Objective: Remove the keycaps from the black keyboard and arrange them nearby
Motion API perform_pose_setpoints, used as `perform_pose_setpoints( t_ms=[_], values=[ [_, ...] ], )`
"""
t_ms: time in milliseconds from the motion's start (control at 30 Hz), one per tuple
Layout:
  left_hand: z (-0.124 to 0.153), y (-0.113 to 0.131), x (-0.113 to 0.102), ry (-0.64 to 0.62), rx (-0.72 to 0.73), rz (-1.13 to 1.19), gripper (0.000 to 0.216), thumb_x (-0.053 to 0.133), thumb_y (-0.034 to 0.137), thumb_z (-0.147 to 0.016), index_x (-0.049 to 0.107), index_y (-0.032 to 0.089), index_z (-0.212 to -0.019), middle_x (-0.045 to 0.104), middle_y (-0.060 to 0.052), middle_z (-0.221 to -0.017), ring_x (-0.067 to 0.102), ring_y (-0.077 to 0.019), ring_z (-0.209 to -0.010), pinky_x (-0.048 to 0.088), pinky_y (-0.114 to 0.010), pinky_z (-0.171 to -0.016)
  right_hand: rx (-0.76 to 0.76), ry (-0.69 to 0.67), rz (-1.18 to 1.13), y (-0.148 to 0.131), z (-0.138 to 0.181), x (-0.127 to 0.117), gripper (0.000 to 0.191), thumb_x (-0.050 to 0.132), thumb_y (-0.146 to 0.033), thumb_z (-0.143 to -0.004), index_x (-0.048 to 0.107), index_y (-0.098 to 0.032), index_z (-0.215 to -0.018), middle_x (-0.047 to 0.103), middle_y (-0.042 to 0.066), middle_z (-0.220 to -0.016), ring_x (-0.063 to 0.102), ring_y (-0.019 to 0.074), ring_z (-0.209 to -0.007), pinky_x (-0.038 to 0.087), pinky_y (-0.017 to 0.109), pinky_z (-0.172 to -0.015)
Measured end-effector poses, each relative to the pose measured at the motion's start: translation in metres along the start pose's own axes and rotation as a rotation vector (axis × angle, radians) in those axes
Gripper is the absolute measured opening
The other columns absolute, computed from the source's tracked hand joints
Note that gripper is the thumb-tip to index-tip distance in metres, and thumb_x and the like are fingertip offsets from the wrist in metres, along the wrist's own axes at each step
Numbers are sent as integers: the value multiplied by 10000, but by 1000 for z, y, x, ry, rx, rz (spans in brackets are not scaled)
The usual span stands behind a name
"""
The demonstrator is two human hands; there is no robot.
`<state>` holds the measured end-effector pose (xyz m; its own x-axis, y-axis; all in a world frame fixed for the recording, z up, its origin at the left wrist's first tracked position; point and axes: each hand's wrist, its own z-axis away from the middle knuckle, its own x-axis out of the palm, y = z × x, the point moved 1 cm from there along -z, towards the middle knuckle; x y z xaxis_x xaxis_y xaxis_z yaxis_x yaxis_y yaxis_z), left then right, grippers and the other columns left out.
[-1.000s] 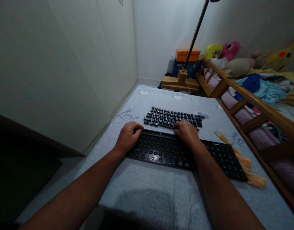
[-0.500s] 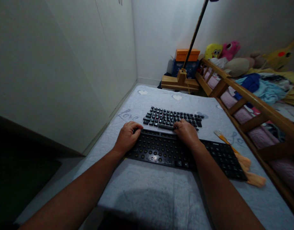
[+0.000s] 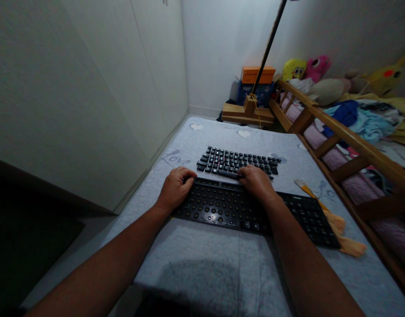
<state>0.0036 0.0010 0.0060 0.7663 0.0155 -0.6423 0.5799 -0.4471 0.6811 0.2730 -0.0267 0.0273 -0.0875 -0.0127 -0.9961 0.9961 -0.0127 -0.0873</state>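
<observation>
A black keyboard (image 3: 215, 200) lies on the cloth with most of its left-hand keycaps off, baring rows of round key seats. My left hand (image 3: 176, 187) is closed at its far left corner, thumb and curled fingers gripping the edge. Beyond the keyboard, loose black keycaps (image 3: 233, 159) lie in rows like a key layout. My right hand (image 3: 255, 179) reaches over the keyboard, its fingers pinched at the right end of the long spacebar keycap (image 3: 227, 174). The fingertips' exact hold is partly hidden. Several keycaps remain on the keyboard's right part.
A brush (image 3: 303, 185) and an orange cloth (image 3: 349, 244) lie by the keyboard's right end. A wooden bed rail (image 3: 350, 143) borders the right side, a white cabinet (image 3: 123, 88) the left. A dark pole on a wooden base (image 3: 235, 112) stands behind.
Both hands stay almost where they were. The right fingers remain at the spacebar keycap, and the view has shifted only very slightly.
</observation>
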Motion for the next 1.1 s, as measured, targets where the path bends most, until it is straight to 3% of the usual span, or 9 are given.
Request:
perform_pose_setpoints(
  t_ms=[367, 633, 1100],
  values=[
    [0, 2, -2, -21, -8, -22, 157, 521, 212, -816, 676, 220, -837, 684, -26, -919, 608, -215, -966, 464, -386, -929, 46, 48, -7, -1, 0, -1, 204, 584, -181, -841, 694, -222, -1008, 637, 56, -1052, 608, 199, -907, 395, 269, -693],
    [0, 1, -1, -16, -4, -12, 156, 524, 205, -810, 678, 216, -834, 682, -28, -915, 610, -219, -961, 461, -390, -923, 13, 49, -131, 3, -2, -1, 210, 602, -144, -815, 699, -186, -996, 648, 59, -1033, 597, 188, -965, 413, 255, -819],
    [0, 1, -1, -22, 0, -9, 160, 518, 209, -813, 677, 207, -835, 677, -34, -915, 610, -224, -960, 457, -397, -931, 34, 28, -8, 2, -1, 2, 203, 606, -189, -830, 684, -220, -1014, 624, 60, -1039, 601, 203, -912, 389, 274, -700]
  ],
)
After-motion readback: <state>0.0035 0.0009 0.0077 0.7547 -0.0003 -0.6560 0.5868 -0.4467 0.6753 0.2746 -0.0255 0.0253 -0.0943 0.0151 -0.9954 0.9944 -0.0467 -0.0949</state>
